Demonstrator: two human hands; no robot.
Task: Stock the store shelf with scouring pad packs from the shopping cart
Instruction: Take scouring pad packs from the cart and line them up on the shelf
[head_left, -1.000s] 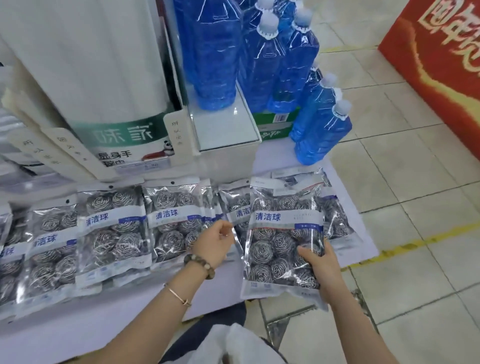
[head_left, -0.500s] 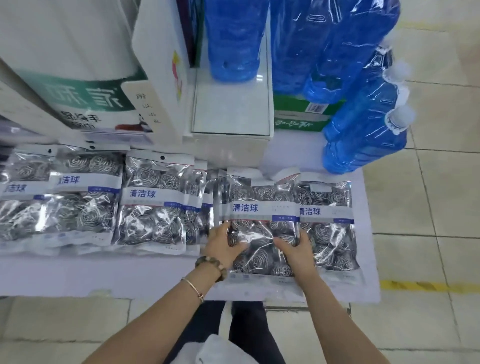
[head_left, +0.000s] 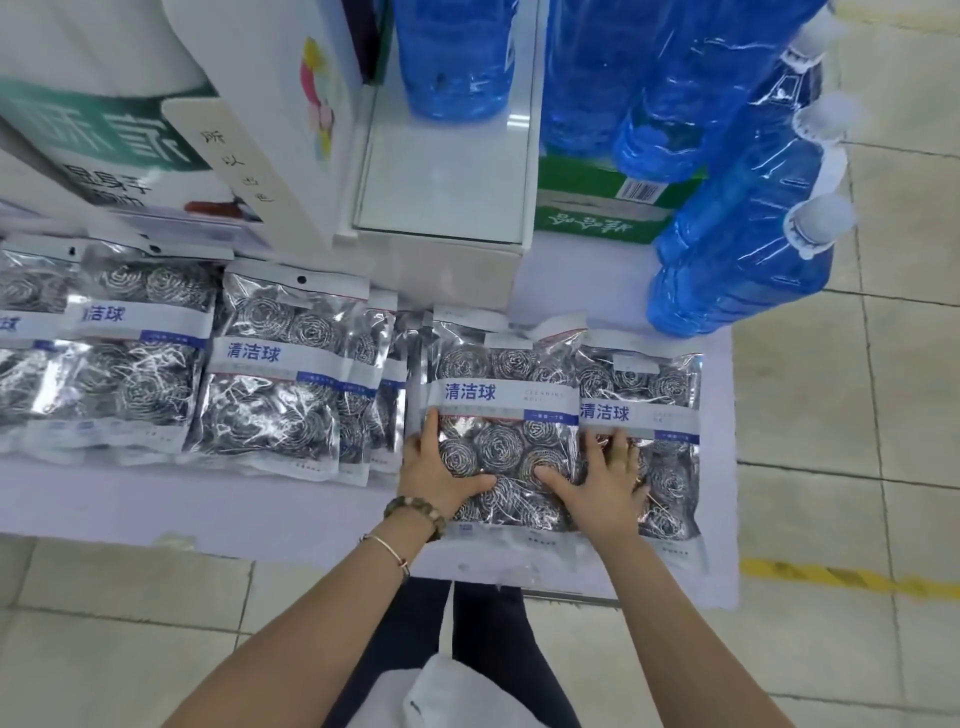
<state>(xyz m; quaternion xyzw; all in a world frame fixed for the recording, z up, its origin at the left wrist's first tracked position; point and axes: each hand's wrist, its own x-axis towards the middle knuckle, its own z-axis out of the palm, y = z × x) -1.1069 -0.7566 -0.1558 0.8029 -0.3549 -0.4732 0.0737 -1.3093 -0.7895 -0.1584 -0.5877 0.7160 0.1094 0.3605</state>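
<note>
Scouring pad pack (head_left: 504, 410), entry one: position and make? (checker)

Flat on the pale shelf (head_left: 208, 509), about 5 o'clock from the frame's centre. Rectangular pouch of clear glossy film with a white band and blue characters. Coiled steel-wire balls inside. (clerk)

Hands? (checker)

Left hand (head_left: 441, 467) lies spread on the pouch's 7 o'clock corner, fingers straight along the edge, thumb out across the film. Right hand (head_left: 608, 478) lies spread at the 4 o'clock side, thumb on the pouch, fingers reaching onto the neighbouring pack (head_left: 660, 384). Neither curls round anything; both press flat. (clerk)

Neighbours? (checker)

That pack sits at 3 o'clock, edge to edge with entry one; whether tucked under, I cannot tell. At 9 o'clock is a row of like packs (head_left: 270, 395), overlapping, crinkled and shiny. At 1 o'clock are translucent blue plastic bottles (head_left: 753, 218) with white caps. A green carton (head_left: 587, 202) is at 12. (clerk)

Wrist items? (checker)

Wooden bead bracelet (head_left: 415, 512) and thin metal bangle (head_left: 387, 545), left wrist. Floor (head_left: 857, 467) is glossy beige tile. (clerk)
</note>
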